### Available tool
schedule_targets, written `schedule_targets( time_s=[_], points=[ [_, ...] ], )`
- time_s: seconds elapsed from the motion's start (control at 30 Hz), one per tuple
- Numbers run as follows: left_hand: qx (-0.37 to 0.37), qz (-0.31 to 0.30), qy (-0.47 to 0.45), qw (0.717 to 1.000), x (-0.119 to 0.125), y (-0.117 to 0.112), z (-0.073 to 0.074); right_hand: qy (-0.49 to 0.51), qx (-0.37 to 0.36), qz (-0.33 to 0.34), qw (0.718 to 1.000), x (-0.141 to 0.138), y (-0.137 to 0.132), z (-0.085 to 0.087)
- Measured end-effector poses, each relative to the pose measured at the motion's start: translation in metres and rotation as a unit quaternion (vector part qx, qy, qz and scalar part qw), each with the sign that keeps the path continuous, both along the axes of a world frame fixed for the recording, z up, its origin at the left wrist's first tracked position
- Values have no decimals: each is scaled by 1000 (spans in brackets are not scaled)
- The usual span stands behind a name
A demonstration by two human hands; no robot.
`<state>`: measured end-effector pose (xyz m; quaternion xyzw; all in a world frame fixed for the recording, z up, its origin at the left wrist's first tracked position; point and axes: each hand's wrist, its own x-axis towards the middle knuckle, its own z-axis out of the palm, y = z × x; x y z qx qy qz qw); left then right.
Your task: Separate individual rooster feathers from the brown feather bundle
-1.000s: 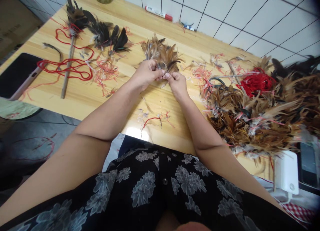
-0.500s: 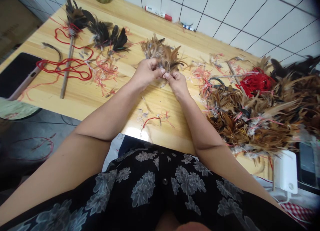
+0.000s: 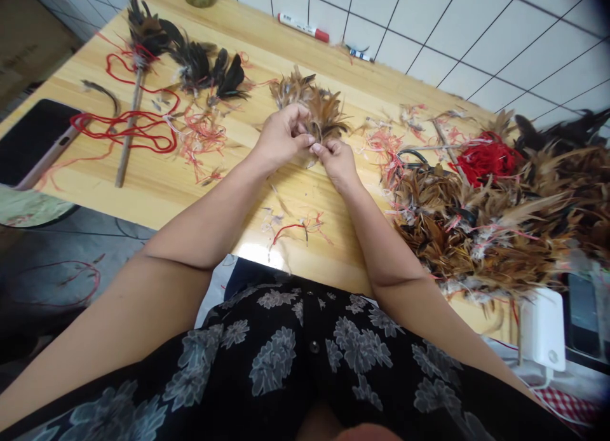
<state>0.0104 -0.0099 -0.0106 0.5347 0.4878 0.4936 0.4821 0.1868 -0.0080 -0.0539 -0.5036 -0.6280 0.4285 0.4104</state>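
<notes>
Over the middle of the wooden table (image 3: 328,212), my two hands meet at a small bunch of brown feathers (image 3: 326,110). My left hand (image 3: 287,135) is closed on the base of the bunch, thumb and fingers pinched. Against its fingertips, my right hand (image 3: 337,161) is also closed in a pinch; what sits in it is too small to make out. Just behind the left hand lies another tuft of brown feathers (image 3: 291,88). A stick with dark feathers (image 3: 129,129) tied at its top lies to the left, beside a looped red cord (image 3: 157,133).
A large heap of brown feathers (image 3: 476,237) fills the right side, with a red thread bundle (image 3: 488,158) on it. Black feather tufts (image 3: 195,66) and a phone (image 3: 35,142) lie left. A red-capped marker (image 3: 302,27) rests by the tiled wall. Thread scraps (image 3: 305,228) lie near the front edge.
The brown feathers in my hands have turned slightly and stand more upright. My hands stay nearly in place, fingertips still together. The view has shifted a little.
</notes>
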Motion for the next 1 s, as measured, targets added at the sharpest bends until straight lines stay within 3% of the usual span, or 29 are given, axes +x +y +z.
schedule_targets(
  time_s=[0.2,0.37,0.77,1.0],
  points=[
    [-42,-7,-50,998,3,2,-4,-31,-8,24,999,3,1,-2],
    [-78,-64,-81,992,-2,3,-5,-26,11,49,998,3,1,-2],
    [-89,-97,-110,985,-3,0,-1,-57,40,85,994,3,-3,4],
    [-83,-90,-108,987,-5,6,-10,25,-1,63,998,-1,-7,8]
  ],
)
